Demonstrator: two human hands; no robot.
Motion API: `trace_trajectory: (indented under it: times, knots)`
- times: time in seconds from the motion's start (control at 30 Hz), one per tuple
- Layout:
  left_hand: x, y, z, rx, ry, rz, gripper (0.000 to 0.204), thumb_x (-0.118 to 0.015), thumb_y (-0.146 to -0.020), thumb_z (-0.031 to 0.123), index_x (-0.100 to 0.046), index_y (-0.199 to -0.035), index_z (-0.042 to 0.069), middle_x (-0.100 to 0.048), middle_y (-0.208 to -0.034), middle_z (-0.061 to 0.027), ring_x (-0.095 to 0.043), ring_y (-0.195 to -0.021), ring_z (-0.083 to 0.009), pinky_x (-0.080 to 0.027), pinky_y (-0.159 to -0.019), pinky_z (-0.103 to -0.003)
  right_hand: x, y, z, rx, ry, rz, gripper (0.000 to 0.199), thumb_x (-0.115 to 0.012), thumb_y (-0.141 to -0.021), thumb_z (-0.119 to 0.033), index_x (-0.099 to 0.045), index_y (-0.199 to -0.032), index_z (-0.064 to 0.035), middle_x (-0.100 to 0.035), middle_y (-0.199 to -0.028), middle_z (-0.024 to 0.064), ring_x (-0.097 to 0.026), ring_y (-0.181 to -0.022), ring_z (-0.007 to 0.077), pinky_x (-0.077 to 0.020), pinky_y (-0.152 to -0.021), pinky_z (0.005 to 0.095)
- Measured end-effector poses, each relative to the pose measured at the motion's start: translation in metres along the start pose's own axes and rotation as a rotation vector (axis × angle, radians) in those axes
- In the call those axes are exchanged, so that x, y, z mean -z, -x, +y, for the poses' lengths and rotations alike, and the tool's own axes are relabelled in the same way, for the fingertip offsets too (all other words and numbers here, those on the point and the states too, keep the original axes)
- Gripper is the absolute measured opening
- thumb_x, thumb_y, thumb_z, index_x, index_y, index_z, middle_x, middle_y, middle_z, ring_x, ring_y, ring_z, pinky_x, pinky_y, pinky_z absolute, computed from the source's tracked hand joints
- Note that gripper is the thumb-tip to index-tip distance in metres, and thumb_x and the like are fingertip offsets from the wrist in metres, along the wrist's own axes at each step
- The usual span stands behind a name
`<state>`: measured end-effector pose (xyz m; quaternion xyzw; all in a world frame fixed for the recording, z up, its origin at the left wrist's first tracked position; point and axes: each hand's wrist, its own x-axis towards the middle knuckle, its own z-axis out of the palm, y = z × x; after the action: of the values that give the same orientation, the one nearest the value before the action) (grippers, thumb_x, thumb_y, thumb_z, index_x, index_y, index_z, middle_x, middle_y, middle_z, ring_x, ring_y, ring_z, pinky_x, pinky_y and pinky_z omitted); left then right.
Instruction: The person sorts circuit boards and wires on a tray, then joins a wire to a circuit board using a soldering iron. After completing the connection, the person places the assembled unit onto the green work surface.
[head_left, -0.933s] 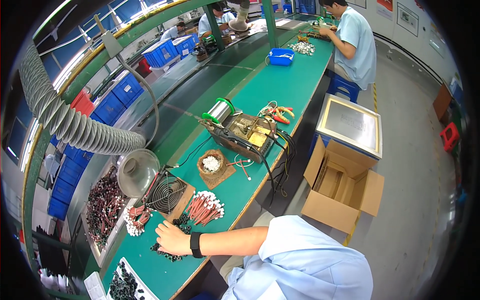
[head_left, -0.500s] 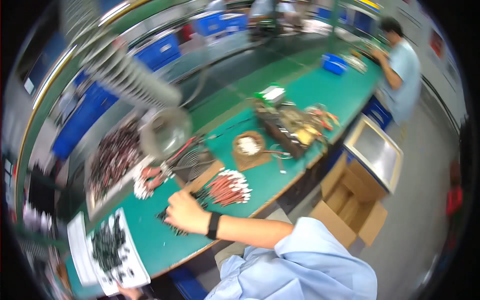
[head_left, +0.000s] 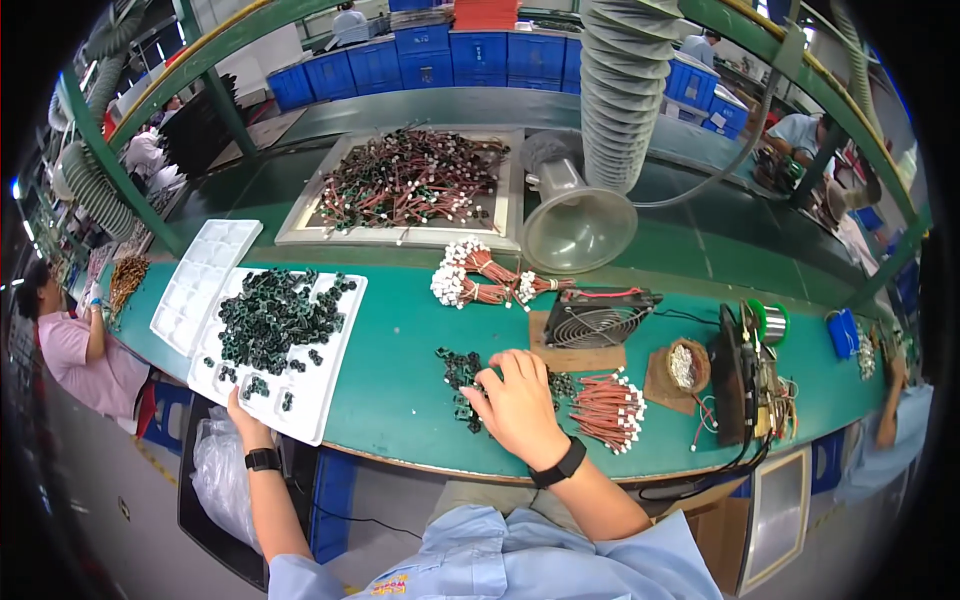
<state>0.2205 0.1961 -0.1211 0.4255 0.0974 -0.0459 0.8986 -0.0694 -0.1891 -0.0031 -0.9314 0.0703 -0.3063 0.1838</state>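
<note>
My left hand (head_left: 246, 421) is at the near edge of a white plastic tray (head_left: 335, 352), its thumb over the rim and its other fingers mostly hidden below. Small dark green and black parts (head_left: 268, 318) are heaped in that tray, with a few loose ones at its front. My right hand (head_left: 523, 408) rests palm down over a smaller pile of similar dark parts (head_left: 460, 368) on the green table, fingers apart and slightly bent. Just right of it lies a bundle of red-brown wires with white connectors (head_left: 607, 412). Whatever is under the right palm is hidden.
Behind are tied wire bundles (head_left: 470, 272), a framed tray of tangled wires (head_left: 290, 222), an extraction hose funnel (head_left: 580, 232) and a small fan (head_left: 597, 320). To the right stand a round holder (head_left: 683, 368), a black box (head_left: 733, 375) and a solder spool (head_left: 772, 323). Co-workers sit at both sides.
The view has swung left and steadied, bringing the white tray and my left arm fully into sight. My right hand remains over the dark pile, its fingers now more spread.
</note>
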Motion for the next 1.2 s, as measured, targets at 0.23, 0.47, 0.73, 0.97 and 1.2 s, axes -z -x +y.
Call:
trace_trajectory:
  times: [0.23,0.47,0.73,0.97,1.2]
  knots:
    - [-0.014,0.003,0.0,-0.031,-0.023,0.081,0.043,-0.042,-0.086,0.03,-0.052,-0.113,-0.001,-0.059,-0.11,-0.0144,-0.056,-0.101,-0.029,-0.044,-0.088,-0.038,0.004,-0.004,-0.003,0.039,0.029,0.037,0.02,-0.068,-0.073,-0.021,-0.057,-0.078,-0.0045,-0.053,-0.093,0.013,-0.047,-0.094,0.0313,-0.0361,-0.084,0.0436]
    - [-0.018,0.019,-0.009,-0.057,-0.137,-0.116,0.047,-0.04,-0.086,0.037,-0.053,-0.113,0.001,-0.057,-0.113,-0.0123,-0.054,-0.102,-0.0287,-0.042,-0.091,-0.041,0.023,-0.001,-0.007,0.12,-0.089,0.17,0.017,-0.068,-0.073,-0.019,-0.056,-0.077,-0.008,-0.053,-0.09,0.007,-0.05,-0.09,0.0265,-0.0391,-0.078,0.04]
    - [-0.075,0.069,0.001,0.018,-0.207,0.041,0.051,-0.04,-0.089,0.038,-0.043,-0.128,0.004,-0.045,-0.129,-0.0151,-0.043,-0.115,-0.034,-0.033,-0.1,-0.045,0.027,0.006,-0.003,0.222,-0.248,0.398,0.014,-0.065,-0.075,-0.015,-0.054,-0.073,-0.0073,-0.051,-0.079,0.0043,-0.052,-0.082,0.0207,-0.0385,-0.075,0.0327]
    - [-0.019,0.01,0.005,-0.012,-0.325,-0.081,0.05,-0.041,-0.089,0.039,-0.047,-0.123,0.003,-0.047,-0.125,-0.0163,-0.045,-0.112,-0.0342,-0.035,-0.098,-0.045,0.031,0.004,-0.003,0.271,-0.383,0.432,0.011,-0.064,-0.076,-0.011,-0.054,-0.073,-0.0061,-0.051,-0.076,0.005,-0.052,-0.08,0.0215,-0.038,-0.076,0.0322]
    - [0.014,-0.018,0.001,-0.038,-0.173,-0.1,0.047,-0.042,-0.088,0.038,-0.05,-0.119,0.003,-0.051,-0.12,-0.0146,-0.049,-0.108,-0.0322,-0.039,-0.094,-0.043,0.041,0.01,-0.009,0.213,-0.509,0.411,0.009,-0.064,-0.075,-0.009,-0.056,-0.074,-0.0061,-0.053,-0.076,0.0045,-0.054,-0.078,0.0209,-0.0377,-0.074,0.0329]
